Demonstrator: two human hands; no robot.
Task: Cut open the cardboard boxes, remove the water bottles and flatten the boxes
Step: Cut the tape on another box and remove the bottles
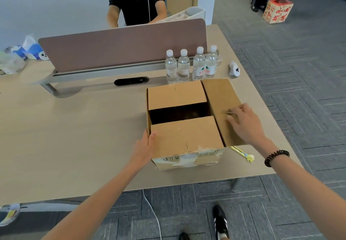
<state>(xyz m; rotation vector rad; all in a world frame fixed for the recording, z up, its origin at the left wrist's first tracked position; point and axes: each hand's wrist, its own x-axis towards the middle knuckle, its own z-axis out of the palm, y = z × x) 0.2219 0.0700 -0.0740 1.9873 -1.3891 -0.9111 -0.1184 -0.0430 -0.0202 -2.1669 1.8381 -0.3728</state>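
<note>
From the head view we see our cardboard box [187,127] standing near the right front corner of the worktop [74,136], already cut open: its right long flap [221,108] is folded outward, while the two short flaps lie nearly flat over the opening with a dark gap between them. Our left hand [144,146] lies against the box's left front corner, thumb on the near short flap, fingers hidden behind the wall, so we cannot tell how that grip stands. Our right hand [243,121] rests on the right flap with fingers loosely spread, pinching nothing. Four water bottles [191,65] stand in a row just behind the box, against the desk divider [121,46]. A yellow utility knife [241,152] lies on the worktop beside the box's right front corner.

We judge cutting and unloading largely done; whether bottles remain inside is hidden in shadow. Flattening is still ahead, as the box stands upright.
</note>
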